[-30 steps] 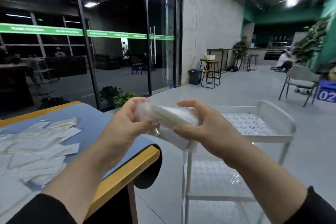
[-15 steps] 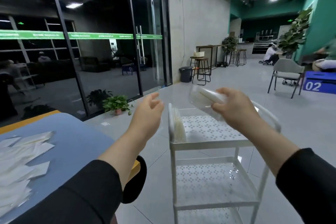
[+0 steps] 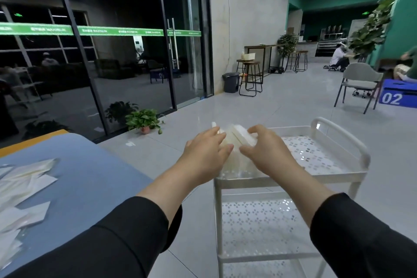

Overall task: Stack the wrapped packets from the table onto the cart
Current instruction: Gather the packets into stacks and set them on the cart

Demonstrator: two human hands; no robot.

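Both hands have dropped to the cart's (image 3: 338, 174) top shelf: left hand (image 3: 206, 153) flat against upright packets (image 3: 239, 136), right hand (image 3: 266, 151) gripping them.

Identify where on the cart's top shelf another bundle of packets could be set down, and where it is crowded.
Free: the perforated white top shelf to the right of the right hand, up to the rounded white handle. Crowded: the shelf's left end, where both hands, left hand included, press the upright white wrapped packets.
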